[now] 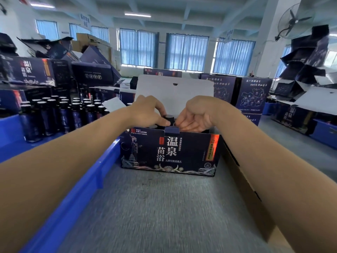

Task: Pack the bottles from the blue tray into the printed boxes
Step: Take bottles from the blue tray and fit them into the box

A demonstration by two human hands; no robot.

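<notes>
The printed box (169, 152) stands open on the grey table (164, 207), its white lid flap (175, 90) raised. We see the left hand (147, 112) pinching the black cap of a bottle (168, 117) standing inside the box. The right hand (195, 115) curls just beside that cap (whether it grips anything, we cannot tell). More bottles (47, 115) stand upright in the blue tray (91, 179) at left.

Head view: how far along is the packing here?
Done: one cap already sits in the open box. In hand: the left hand holds a bottle there, right hand beside it. Left: many bottles stand in the blue tray.
</notes>
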